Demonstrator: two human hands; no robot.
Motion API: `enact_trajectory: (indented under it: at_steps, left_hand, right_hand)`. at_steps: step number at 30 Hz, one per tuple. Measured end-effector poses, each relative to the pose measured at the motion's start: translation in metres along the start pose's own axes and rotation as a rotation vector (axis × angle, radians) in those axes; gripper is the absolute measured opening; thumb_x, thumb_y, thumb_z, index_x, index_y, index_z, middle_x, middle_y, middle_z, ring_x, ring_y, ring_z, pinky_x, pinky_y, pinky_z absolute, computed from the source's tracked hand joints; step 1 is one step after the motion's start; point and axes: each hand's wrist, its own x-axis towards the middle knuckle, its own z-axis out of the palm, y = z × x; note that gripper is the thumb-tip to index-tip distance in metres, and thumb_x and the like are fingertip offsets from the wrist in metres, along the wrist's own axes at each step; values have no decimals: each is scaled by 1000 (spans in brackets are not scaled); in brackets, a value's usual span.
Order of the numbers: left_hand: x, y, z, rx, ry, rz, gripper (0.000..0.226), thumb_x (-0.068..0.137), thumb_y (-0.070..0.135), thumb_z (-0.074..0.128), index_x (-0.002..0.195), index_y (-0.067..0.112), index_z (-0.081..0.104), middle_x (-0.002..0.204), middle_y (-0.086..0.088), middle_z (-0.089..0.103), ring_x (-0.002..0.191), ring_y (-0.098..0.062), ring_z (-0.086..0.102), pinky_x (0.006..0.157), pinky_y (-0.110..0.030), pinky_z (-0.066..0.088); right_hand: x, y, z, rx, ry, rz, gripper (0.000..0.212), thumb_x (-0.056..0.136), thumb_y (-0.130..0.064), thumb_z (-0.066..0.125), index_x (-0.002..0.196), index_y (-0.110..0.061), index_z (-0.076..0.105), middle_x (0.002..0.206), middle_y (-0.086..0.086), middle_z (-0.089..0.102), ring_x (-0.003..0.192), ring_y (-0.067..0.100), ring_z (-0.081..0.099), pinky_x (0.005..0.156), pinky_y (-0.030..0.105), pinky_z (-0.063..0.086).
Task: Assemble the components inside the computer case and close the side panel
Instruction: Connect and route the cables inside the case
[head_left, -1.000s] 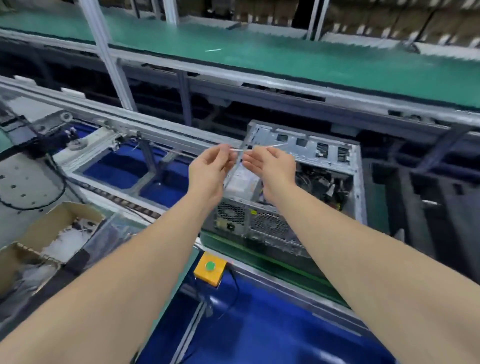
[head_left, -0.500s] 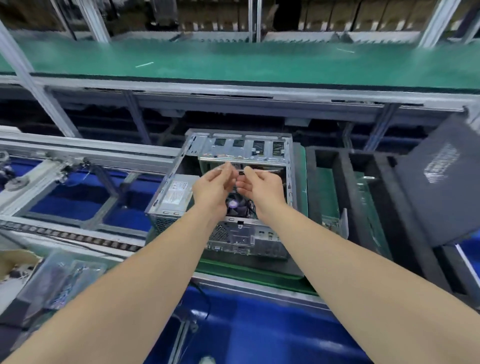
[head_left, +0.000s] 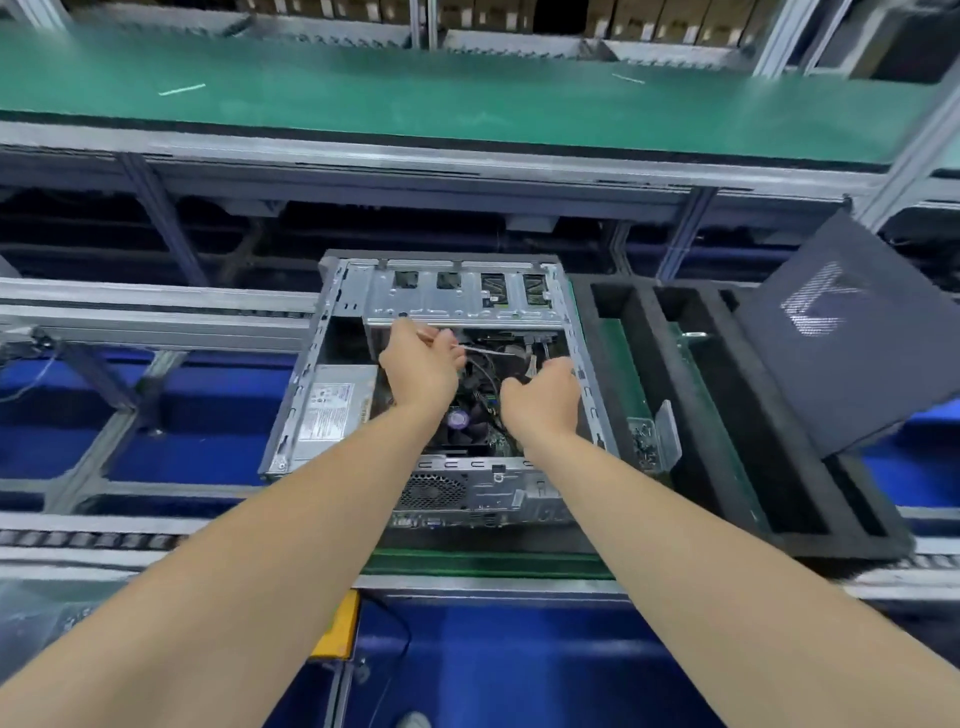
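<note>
The computer case lies on its side on the conveyor, open side up, with its rear ports facing the person. Both bare hands reach into it. The left hand is over the upper middle of the opening, thumb and fingers pinching 1 end of a thin white strip that runs to the right towards the cables. The right hand is just beside it, lower and to the right, knuckles up and fingers curled down among the wires; whether they grasp anything I cannot tell. Below the hands sits the round fan, and at the case's left the power supply with its label. To the right, a black foam tray touches the case, and a dark panel leans tilted across its far side.
</note>
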Motion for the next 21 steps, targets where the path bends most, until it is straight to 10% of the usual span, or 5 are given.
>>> enact_trajectory:
  at_steps: [4, 9, 12, 16, 21]
  left_hand:
    - [8, -12, 11, 130, -13, 115, 13, 100, 9, 63, 92, 11, 52, 80, -4, 70, 72, -16, 75, 73, -39, 64]
    - [13, -21, 24, 39, -102, 53, 12, 99, 4, 63, 93, 6, 52, 84, -13, 71, 70, -21, 76, 72, -41, 65]
    - [10, -20, 32, -45, -143, -5, 12, 99, 1, 62, 93, 5, 53, 89, -21, 71, 70, -22, 77, 65, -33, 64]
    - [4, -20, 46, -95, -186, -80, 11, 99, 2, 63, 95, 5, 53, 88, -23, 72, 67, -20, 77, 63, -31, 64]
    - [6, -26, 50, -14, -242, -46, 13, 98, 2, 65, 95, 6, 53, 87, -23, 73, 68, -23, 77, 69, -41, 66]
  right_hand:
    - [0, 2, 7, -113, -16, 26, 95, 91, -27, 77, 158, -1, 15, 162, 18, 28, 147, 37, 33, 115, 45, 39]
    - [0, 1, 12, -191, -39, 75, 80, 100, -31, 62, 162, -9, 17, 166, 17, 18, 151, 38, 25, 120, 50, 36]
    - [9, -1, 11, 106, -13, 137, 32, 108, -24, 42, 138, -14, 47, 145, 12, 48, 120, 30, 54, 94, 46, 52]
    - [25, 4, 6, 548, -52, 405, 35, 111, -27, 40, 101, -12, 70, 103, 6, 70, 77, 18, 49, 66, 34, 37]
    - [32, 1, 7, 799, -62, 469, 28, 111, -41, 47, 94, -26, 64, 95, -3, 62, 80, 12, 52, 66, 27, 38]
